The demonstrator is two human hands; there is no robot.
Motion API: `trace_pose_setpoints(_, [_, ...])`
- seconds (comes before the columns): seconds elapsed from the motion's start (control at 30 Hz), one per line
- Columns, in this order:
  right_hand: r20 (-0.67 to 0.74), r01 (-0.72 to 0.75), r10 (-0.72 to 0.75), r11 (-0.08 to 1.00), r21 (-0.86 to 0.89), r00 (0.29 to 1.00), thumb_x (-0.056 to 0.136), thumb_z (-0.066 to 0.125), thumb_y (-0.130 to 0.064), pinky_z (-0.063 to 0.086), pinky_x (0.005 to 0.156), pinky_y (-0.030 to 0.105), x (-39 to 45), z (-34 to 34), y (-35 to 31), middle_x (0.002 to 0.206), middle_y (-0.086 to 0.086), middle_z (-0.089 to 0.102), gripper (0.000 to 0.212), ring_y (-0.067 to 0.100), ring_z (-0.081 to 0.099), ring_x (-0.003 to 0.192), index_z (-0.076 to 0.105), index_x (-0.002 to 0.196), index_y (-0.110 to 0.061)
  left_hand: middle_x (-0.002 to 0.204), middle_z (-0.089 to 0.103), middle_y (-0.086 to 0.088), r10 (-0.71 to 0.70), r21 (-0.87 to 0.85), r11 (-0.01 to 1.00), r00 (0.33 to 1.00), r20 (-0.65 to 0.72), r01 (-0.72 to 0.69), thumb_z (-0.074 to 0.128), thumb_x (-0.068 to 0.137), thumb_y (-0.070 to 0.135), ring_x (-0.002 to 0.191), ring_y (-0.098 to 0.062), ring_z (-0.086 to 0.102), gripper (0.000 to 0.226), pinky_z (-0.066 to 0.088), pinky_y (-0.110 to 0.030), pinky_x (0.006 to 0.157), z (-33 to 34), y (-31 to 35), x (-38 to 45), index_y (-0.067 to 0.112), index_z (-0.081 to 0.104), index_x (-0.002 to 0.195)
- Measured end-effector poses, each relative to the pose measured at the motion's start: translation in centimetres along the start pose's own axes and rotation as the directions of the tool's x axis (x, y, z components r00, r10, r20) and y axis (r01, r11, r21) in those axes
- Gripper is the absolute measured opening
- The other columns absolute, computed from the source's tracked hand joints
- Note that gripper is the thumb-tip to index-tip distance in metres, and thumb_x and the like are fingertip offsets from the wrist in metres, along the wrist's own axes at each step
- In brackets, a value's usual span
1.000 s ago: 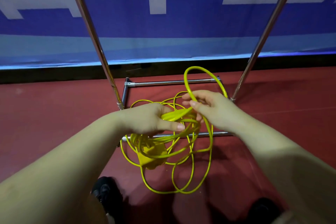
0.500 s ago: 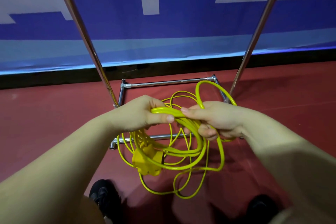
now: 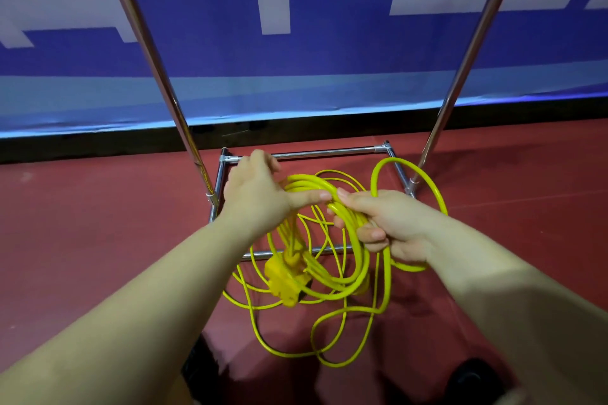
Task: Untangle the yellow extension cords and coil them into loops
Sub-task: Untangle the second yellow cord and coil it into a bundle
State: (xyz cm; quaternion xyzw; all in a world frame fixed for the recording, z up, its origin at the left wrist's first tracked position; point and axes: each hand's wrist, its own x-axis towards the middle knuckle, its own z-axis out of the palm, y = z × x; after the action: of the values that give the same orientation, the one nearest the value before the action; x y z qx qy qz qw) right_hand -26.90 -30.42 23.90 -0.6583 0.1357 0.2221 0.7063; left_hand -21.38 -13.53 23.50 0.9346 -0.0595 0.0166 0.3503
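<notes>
The yellow extension cords hang as a bundle of loops between my hands, with thinner strands trailing to the red floor. A yellow socket block dangles within the loops below my left hand. My left hand is at the bundle's left end. Its thumb points straight to the right beneath the strands and its fingers are lifted and spread above them. My right hand grips several thick strands, fingers curled round them, its thumb tip close to my left thumb. One big loop arches behind my right hand.
A chrome rack stands just ahead: two slanted poles rise from a rectangular base of bars on the red floor. A blue and white banner closes the back. Black shoes show at the bottom.
My left hand's fingers have lifted off the bundle they gripped; only the thumb stays under it. My right hand has closed round the strands beside my left thumb.
</notes>
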Motion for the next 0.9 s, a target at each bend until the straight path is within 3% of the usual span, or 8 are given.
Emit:
trace_pose_setpoints(0.07, [-0.072,0.051,-0.05,0.999,0.016,0.996,0.094,0.049,-0.029,0.018,0.034,0.011,0.4,0.4,0.2,0.071,0.004,0.057,0.024,0.002,0.029,0.029,0.057,0.083,-0.01,0.076,0.048,0.005,-0.089,-0.005,0.996,0.996,0.002,0.089,0.076,0.052,0.066,0.072,-0.015,0.045,0.064,0.036,-0.031,0.062,0.2,0.6,-0.4,0.018,0.041,0.076])
trace_pose_setpoints(0.17, [-0.149,0.149,-0.154,0.988,-0.045,0.977,0.095,0.049,-0.025,0.02,0.035,0.012,0.8,0.8,0.2,0.062,0.0,0.058,0.023,0.002,0.032,0.029,0.056,0.078,-0.01,0.057,0.05,0.004,-0.237,-0.225,0.923,0.921,0.31,0.313,0.068,0.068,0.063,0.052,-0.012,0.042,0.048,0.031,-0.026,0.052,0.3,1.0,-0.5,0.019,0.05,0.061])
trace_pose_setpoints(0.23, [-0.167,0.199,-0.213,0.975,-0.098,0.963,0.094,0.05,-0.023,0.022,0.034,0.013,0.9,0.9,0.2,0.061,0.0,0.057,0.021,0.003,0.033,0.03,0.056,0.078,-0.011,0.072,0.062,0.002,-0.233,-0.425,0.707,0.753,0.615,0.566,0.055,0.08,0.062,0.063,-0.011,0.053,0.045,0.04,-0.027,0.065,0.3,1.5,-0.5,0.018,0.062,0.075])
trace_pose_setpoints(0.3, [-0.146,0.238,-0.262,0.958,-0.162,0.954,0.094,0.051,-0.022,0.026,0.033,0.014,0.8,1.2,0.1,0.07,0.002,0.06,0.017,0.003,0.034,0.03,0.059,0.082,-0.012,0.078,0.066,0.001,-0.135,-0.536,0.481,0.662,0.737,0.694,0.043,0.087,0.061,0.076,-0.012,0.061,0.051,0.045,-0.027,0.083,0.7,1.4,0.0,0.014,0.063,0.085])
trace_pose_setpoints(0.47, [-0.065,0.274,-0.315,0.897,-0.348,0.947,0.096,0.048,-0.023,0.029,0.039,0.015,0.1,2.1,-0.4,0.037,-0.013,0.051,0.017,0.003,0.032,0.027,0.057,0.083,-0.015,0.1,0.065,-0.01,-0.059,-0.635,0.201,0.657,0.752,0.746,0.034,0.09,0.061,0.078,-0.018,0.066,0.061,0.053,-0.027,0.068,0.8,1.4,0.9,0.007,0.06,0.099])
trace_pose_setpoints(0.63, [-0.027,0.262,-0.305,0.858,-0.442,0.952,0.096,0.048,-0.025,0.033,0.047,0.024,0.4,2.7,0.0,0.032,-0.018,0.046,0.024,0.004,0.033,0.027,0.059,0.079,-0.011,0.069,0.064,-0.01,-0.14,-0.663,0.074,0.666,0.733,0.745,0.034,0.095,0.051,0.05,-0.022,0.065,0.049,0.044,-0.024,0.049,0.7,2.1,0.6,0.009,0.054,0.08])
trace_pose_setpoints(0.77, [-0.019,0.241,-0.263,0.907,-0.345,0.965,0.095,0.048,-0.03,0.029,0.04,0.018,0.6,2.9,-0.1,0.052,-0.011,0.06,0.024,0.004,0.034,0.03,0.063,0.087,-0.014,0.052,0.053,0.002,-0.202,-0.74,0.0,0.724,0.659,0.673,0.037,0.1,0.034,0.049,-0.011,0.058,0.037,0.042,-0.029,0.059,0.7,2.2,1.3,0.012,0.048,0.071])
trace_pose_setpoints(0.9, [-0.212,0.149,-0.21,0.95,-0.274,0.954,0.094,0.047,-0.039,0.025,0.034,0.014,0.6,1.9,-0.8,0.079,-0.002,0.065,0.023,0.005,0.034,0.029,0.058,0.084,-0.021,0.041,0.041,0.004,-0.25,-0.821,-0.086,0.785,0.566,0.564,0.035,0.1,0.021,0.036,-0.007,0.046,0.033,0.05,-0.029,0.059,0.4,0.9,2.6,0.014,0.042,0.068])
